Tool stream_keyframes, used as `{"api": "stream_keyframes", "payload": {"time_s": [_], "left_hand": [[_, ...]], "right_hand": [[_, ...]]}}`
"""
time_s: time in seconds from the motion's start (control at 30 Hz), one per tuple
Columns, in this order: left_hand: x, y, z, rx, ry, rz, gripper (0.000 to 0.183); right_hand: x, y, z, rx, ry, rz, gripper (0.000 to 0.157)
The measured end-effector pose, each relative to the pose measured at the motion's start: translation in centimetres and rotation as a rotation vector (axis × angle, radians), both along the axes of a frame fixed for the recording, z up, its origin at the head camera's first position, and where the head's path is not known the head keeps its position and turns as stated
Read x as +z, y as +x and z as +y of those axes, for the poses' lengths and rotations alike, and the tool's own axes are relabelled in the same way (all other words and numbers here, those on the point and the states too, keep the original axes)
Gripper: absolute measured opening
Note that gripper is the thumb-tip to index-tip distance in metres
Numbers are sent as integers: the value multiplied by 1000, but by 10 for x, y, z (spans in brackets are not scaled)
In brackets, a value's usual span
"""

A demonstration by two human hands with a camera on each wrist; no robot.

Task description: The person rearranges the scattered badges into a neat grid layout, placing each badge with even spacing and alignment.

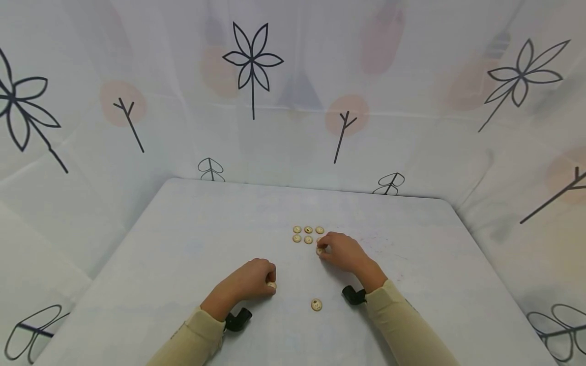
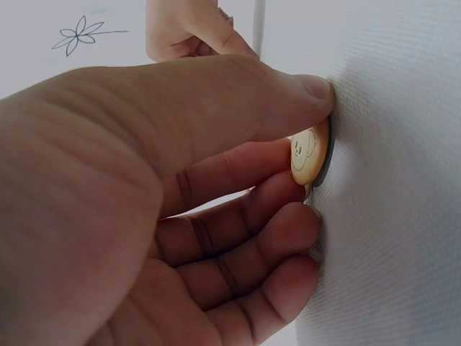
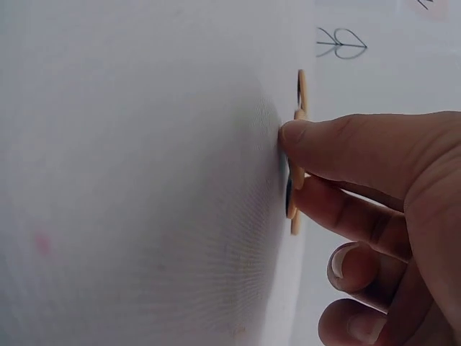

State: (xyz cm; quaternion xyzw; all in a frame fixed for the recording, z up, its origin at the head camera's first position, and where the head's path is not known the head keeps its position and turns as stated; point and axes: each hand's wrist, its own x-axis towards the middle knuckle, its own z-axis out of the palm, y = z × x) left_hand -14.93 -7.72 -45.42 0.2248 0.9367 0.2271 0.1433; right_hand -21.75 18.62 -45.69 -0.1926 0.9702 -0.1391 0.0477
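My left hand [image 1: 253,278] pinches a round, pale wooden button [image 2: 306,158] between thumb and fingers, low at the table surface. Small holes and an engraved pattern show on its face. Farther forward and to the right, my right hand [image 1: 344,252] pinches another wooden button [image 1: 319,251] by its edges, against or just over the table. Just beyond that hand, several matching buttons [image 1: 309,239] lie flat in two short rows; the right fingers partly cover the nearest right one. A single loose button [image 1: 316,305] lies between my forearms, nearer to me.
The white table [image 1: 220,218] has a raised-looking back edge against a white cloth [image 1: 293,147] printed with flowers and twigs. Cloth also hangs at both sides. A black wrist camera [image 1: 238,319] sits under the left wrist, another camera [image 1: 354,295] under the right.
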Motion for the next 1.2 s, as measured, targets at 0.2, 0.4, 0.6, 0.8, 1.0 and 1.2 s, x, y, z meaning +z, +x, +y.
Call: {"api": "stream_keyframes", "payload": {"time_s": [0.2,0.4,0.6,0.8,1.0,1.2], "left_hand": [[1,1,0,1,3,1,10],[2,0,0,0,6,-1,10],[2,0,1,11,8,-19,10],[1,1,1,22,7,-37,10],[-1,0,1,12,13,-21,9],[-1,0,1,15,5,-23,8]], "right_hand": [[0,0,0,-15,-1,-4,20],[-1,-2,2,-25,-1,-11,19],[0,-3,3,-42,-15,-30,19],[-1,-2,4,-50,-20,-40,18],[-2,-2,5,-37,-14,-20,18],[-2,-2,6,-25,-15,-12,17]]}}
